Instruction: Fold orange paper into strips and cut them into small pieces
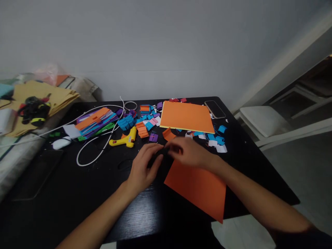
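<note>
My left hand (145,166) is over the middle of the black table, thumb and fingers pinched on a small dark piece (162,152) that barely stands out against the tabletop. Facing it, my right hand (188,151) is curled, its fingertips slightly blurred at the other end of that piece. What the piece is, I cannot make out. Below my right hand and forearm lies a sheet of orange paper (199,188), its lower corner reaching past the table's front edge. A folded orange paper piece (168,134) rests just beyond my fingers.
Behind my left hand lies a yellow glue gun (127,137). Coloured folded paper pieces (126,122) spread across the back, beside an orange paper stack (187,116) and a phone (215,109). A white cable (89,162) loops on the left, near a white mouse (61,143).
</note>
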